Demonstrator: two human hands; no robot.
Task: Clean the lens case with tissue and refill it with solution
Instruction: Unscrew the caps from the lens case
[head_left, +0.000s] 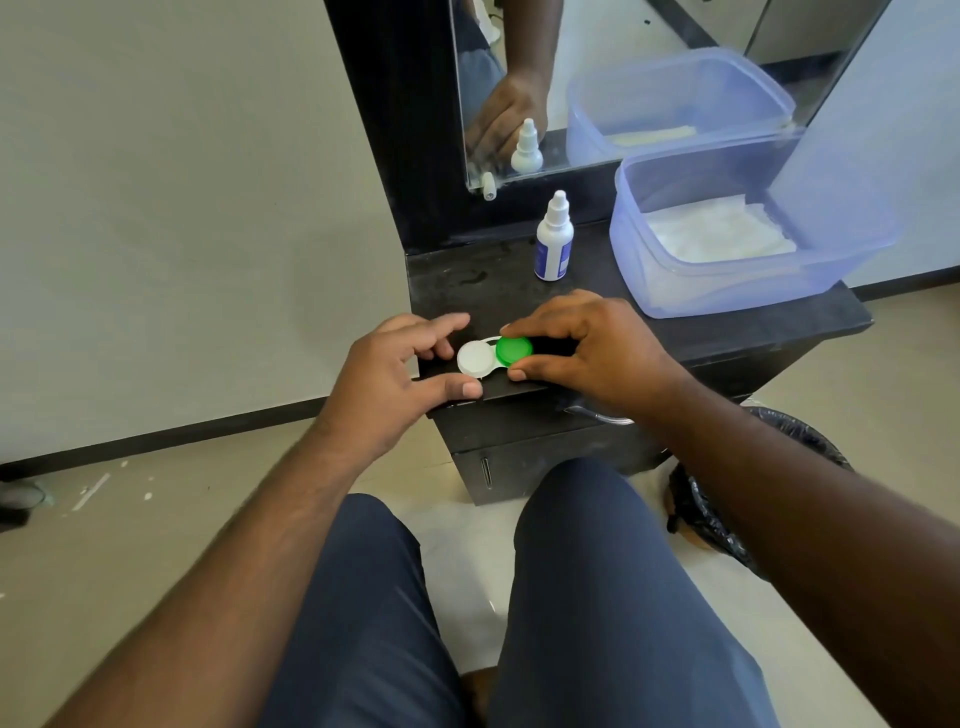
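Observation:
A lens case (485, 361) lies near the front left edge of the black counter (727, 332), with a white cap on the left and a green cap (513, 349) on the right. My right hand (587, 345) pinches the green cap between forefinger and thumb. My left hand (400, 371) sits at the white end, its fingers and thumb spread around the case and touching its edge. A small white solution bottle (554, 240) with a blue label stands upright behind the case. White tissue (717, 236) lies inside a clear blue plastic tub (675, 291) at the back right.
A mirror (623, 78) stands behind the counter and reflects the bottle, the tub and a hand. A bin lined with a black bag (711, 499) sits on the floor at the right. My knees are below the counter's front edge.

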